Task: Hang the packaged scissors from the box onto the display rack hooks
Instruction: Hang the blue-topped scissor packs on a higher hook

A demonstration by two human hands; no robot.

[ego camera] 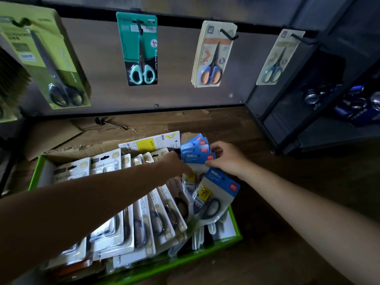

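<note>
Pinching a fan of blue-topped scissor packs (195, 151) by its right edge, the right hand (228, 159) hovers over the far right corner of the box (34, 175). The left hand (177, 162) reaches across to the fan's left edge, its grip unclear.

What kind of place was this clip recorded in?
Likely a stationery shop display: carded scissors, like the teal-handled scissors pack, hang on black rack hooks, and a green-edged cardboard box full of packaged scissors sits on the wooden floor.
</note>
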